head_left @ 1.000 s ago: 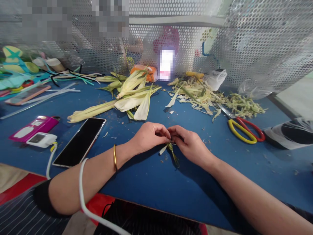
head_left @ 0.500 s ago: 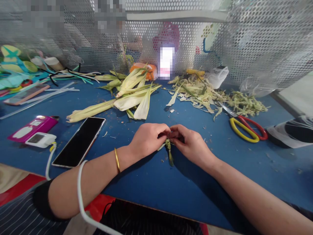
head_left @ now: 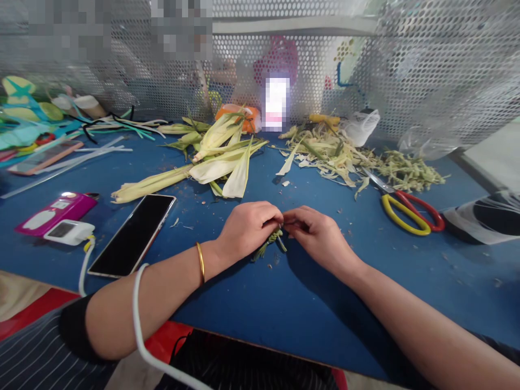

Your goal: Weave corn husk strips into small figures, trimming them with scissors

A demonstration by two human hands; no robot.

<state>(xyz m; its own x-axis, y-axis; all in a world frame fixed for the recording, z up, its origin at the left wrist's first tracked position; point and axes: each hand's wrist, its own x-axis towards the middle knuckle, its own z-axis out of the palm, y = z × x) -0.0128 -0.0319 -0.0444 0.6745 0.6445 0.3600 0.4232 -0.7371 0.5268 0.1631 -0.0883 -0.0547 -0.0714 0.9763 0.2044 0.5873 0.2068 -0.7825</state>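
Observation:
My left hand [head_left: 252, 226] and my right hand [head_left: 314, 230] meet over the middle of the blue table, fingertips pinched close together. Between them hangs a small braided piece of green corn husk [head_left: 268, 242], its lower part angled toward my left hand and a thin strip sticking out beside it. Its upper end is hidden by my fingers. Beyond my hands lie pale corn husks [head_left: 219, 168]. Scissors with one yellow and one red handle [head_left: 406, 208] rest to the right of my right hand.
A black-screened phone [head_left: 133, 233] lies beside my left forearm, near a purple packet [head_left: 60, 211] and a white device [head_left: 65, 231] with a cable. Shredded husks [head_left: 325, 154] and a heap of small green braids [head_left: 410, 170] lie at the back right, before a perforated metal screen [head_left: 317, 65].
The braided piece has swung from hanging down and slightly right to pointing down and left, toward my left hand. Both hands stay in nearly the same place.

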